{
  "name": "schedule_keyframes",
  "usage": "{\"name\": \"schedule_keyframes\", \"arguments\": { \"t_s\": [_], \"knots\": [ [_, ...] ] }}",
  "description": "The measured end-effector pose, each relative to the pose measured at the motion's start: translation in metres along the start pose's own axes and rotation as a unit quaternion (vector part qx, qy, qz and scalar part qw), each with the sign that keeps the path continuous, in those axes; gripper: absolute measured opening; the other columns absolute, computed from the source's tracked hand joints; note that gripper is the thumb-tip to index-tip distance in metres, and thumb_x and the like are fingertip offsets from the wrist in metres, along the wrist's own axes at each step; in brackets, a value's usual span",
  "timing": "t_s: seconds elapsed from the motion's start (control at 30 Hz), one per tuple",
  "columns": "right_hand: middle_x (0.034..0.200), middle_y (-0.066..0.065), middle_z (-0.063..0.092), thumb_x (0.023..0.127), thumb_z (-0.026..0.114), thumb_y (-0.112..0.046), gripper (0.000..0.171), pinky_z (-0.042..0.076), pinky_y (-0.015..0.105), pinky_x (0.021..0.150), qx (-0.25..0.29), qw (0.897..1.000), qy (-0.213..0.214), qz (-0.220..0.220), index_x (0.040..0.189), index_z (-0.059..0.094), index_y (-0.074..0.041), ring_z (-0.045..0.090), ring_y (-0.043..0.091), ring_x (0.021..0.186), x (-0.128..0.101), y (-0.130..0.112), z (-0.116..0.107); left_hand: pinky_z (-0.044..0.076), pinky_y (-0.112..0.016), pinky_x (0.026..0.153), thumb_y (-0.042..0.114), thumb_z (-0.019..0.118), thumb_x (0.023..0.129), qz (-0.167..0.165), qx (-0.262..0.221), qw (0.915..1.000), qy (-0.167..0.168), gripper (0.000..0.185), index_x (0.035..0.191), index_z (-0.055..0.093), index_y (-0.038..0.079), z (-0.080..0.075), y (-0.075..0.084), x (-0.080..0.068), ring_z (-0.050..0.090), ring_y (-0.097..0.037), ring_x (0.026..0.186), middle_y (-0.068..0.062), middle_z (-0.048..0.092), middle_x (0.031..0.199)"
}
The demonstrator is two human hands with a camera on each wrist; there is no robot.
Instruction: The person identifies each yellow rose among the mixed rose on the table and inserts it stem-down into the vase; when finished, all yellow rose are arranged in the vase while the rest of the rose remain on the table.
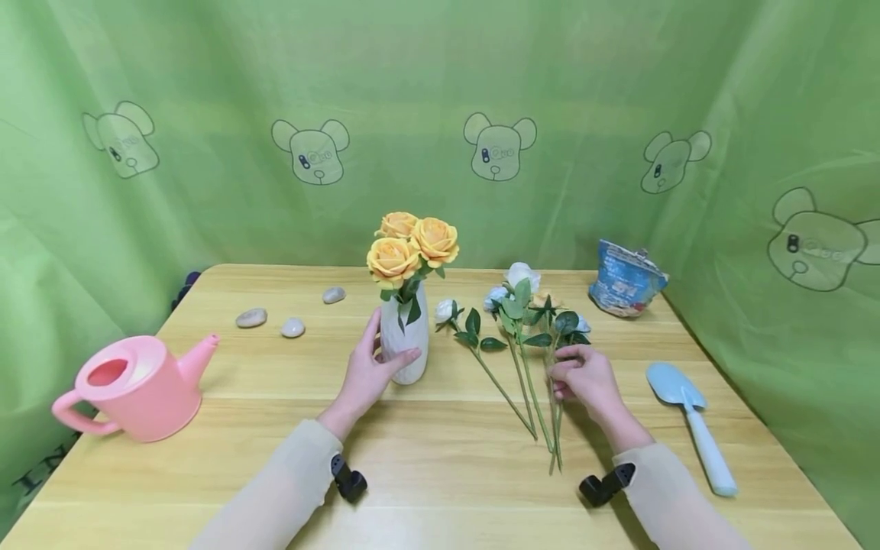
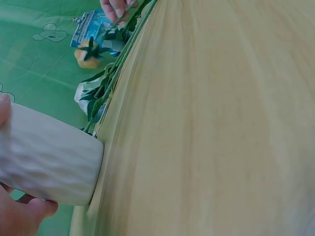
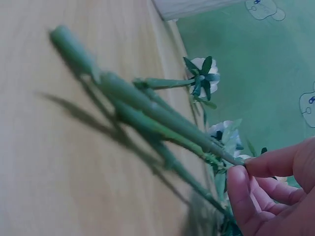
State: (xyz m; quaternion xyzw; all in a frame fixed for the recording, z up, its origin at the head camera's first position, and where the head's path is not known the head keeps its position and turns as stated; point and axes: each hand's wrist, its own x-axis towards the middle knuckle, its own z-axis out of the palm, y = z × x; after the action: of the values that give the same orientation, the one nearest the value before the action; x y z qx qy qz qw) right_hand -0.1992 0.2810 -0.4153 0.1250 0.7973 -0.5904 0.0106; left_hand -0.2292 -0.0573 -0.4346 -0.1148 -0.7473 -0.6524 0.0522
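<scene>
A white vase (image 1: 415,336) with a wavy surface stands upright on the table, three yellow-orange roses (image 1: 412,248) in its mouth. My left hand (image 1: 371,374) holds it from the left, thumb across the front and fingers round the far side. On the right, my right hand (image 1: 583,378) pinches the green stem (image 3: 172,120) of a rose between thumb and fingertips. That stem's yellow-orange rose (image 2: 87,58) is tilted with its sepals showing. Several white and pale blue roses (image 1: 522,276) lie beside and under it, their stems pointing towards me and partly crossing.
A pink watering can (image 1: 147,389) stands at the left. Pebbles (image 1: 292,328) lie at the back left. A crumpled blue bag (image 1: 626,279) sits at the back right, with a light blue trowel (image 1: 690,420) before it. Green curtains (image 1: 426,92) close off the back and sides.
</scene>
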Motion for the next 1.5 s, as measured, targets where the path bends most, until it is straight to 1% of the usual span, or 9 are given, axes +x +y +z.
{"name": "schedule_keyframes", "arguments": {
  "t_s": [0.23,0.43,0.57,0.63,0.73,0.9,0.97,1.23,1.5],
  "knots": [
    [0.101,0.026,0.059,0.083,0.061,0.003,0.041,0.056,0.034,0.062,0.026,0.999,0.012,-0.025,0.121,0.046,0.009,0.062,0.019,0.061,0.0,-0.008,-0.002,0.043,-0.042,0.094,0.035,0.079,0.074,0.001,0.0,1.0,0.005,0.085,0.14,0.027,0.047,-0.001,-0.001,0.0,0.046,-0.023,0.116,0.001,0.044,0.133],
    [0.092,0.013,0.064,0.081,0.068,-0.003,0.041,0.056,0.034,0.063,0.069,0.994,0.014,-0.079,0.118,0.052,0.006,0.064,0.021,0.067,-0.002,-0.013,-0.006,0.043,-0.043,0.095,0.035,0.078,0.074,-0.005,-0.001,1.0,-0.004,0.085,0.141,0.027,0.044,-0.001,0.0,0.0,0.046,-0.024,0.117,0.0,0.043,0.134],
    [0.093,0.013,0.063,0.081,0.069,-0.003,0.043,0.056,0.037,0.065,0.086,0.991,0.016,-0.099,0.119,0.052,0.005,0.064,0.023,0.07,0.006,-0.014,-0.007,0.041,-0.045,0.096,0.026,0.077,0.077,-0.009,-0.003,0.9999,-0.013,0.085,0.145,0.026,0.033,-0.002,0.014,-0.006,0.044,-0.027,0.119,-0.006,0.042,0.137],
    [0.094,0.012,0.064,0.08,0.073,-0.008,0.043,0.056,0.037,0.064,0.111,0.986,0.018,-0.125,0.118,0.056,0.0,0.065,0.023,0.07,0.023,-0.001,-0.01,0.041,-0.045,0.096,0.021,0.076,0.079,-0.01,-0.001,0.9998,-0.015,0.085,0.146,0.025,0.028,-0.002,0.023,-0.009,0.044,-0.028,0.12,-0.008,0.042,0.137],
    [0.093,0.012,0.065,0.078,0.074,-0.005,0.041,0.056,0.038,0.063,0.173,0.97,0.028,-0.171,0.115,0.059,-0.003,0.066,0.023,0.069,0.028,-0.006,-0.009,0.041,-0.045,0.096,0.019,0.074,0.08,-0.008,0.007,0.9998,-0.017,0.085,0.148,0.023,0.023,-0.002,0.031,-0.013,0.044,-0.029,0.12,-0.011,0.041,0.138],
    [0.088,0.013,0.065,0.079,0.068,0.009,0.034,0.056,0.034,0.06,0.252,0.94,0.048,-0.225,0.11,0.055,0.006,0.065,0.021,0.065,-0.018,-0.082,0.012,0.041,-0.044,0.096,0.019,0.074,0.08,-0.007,0.007,0.9998,-0.018,0.084,0.147,0.024,0.025,-0.002,0.033,-0.012,0.044,-0.028,0.12,-0.01,0.042,0.137],
    [0.086,0.014,0.064,0.079,0.067,0.01,0.033,0.056,0.033,0.059,0.285,0.924,0.043,-0.253,0.109,0.054,0.008,0.064,0.02,0.063,-0.024,-0.098,0.019,0.042,-0.044,0.096,0.019,0.075,0.08,-0.007,0.005,0.9998,-0.018,0.084,0.147,0.025,0.026,-0.002,0.032,-0.011,0.044,-0.028,0.119,-0.009,0.042,0.136],
    [0.087,0.017,0.06,0.078,0.066,0.013,0.032,0.056,0.034,0.057,0.381,0.863,0.027,-0.33,0.106,0.053,0.008,0.063,0.024,0.063,-0.021,-0.146,0.044,0.041,-0.042,0.097,0.033,0.077,0.076,-0.008,0.001,0.9999,-0.012,0.088,0.144,0.022,0.041,0.0,0.0,0.002,0.043,-0.024,0.12,0.0,0.041,0.137],
    [0.085,0.017,0.06,0.076,0.069,0.012,0.031,0.056,0.033,0.054,0.408,0.844,0.059,-0.344,0.103,0.055,0.004,0.062,0.024,0.059,-0.013,-0.176,0.067,0.042,-0.041,0.095,0.036,0.078,0.074,-0.005,0.003,1.0,0.002,0.089,0.144,0.024,0.042,0.0,-0.003,-0.001,0.046,-0.022,0.117,0.001,0.044,0.134]
  ]
}}
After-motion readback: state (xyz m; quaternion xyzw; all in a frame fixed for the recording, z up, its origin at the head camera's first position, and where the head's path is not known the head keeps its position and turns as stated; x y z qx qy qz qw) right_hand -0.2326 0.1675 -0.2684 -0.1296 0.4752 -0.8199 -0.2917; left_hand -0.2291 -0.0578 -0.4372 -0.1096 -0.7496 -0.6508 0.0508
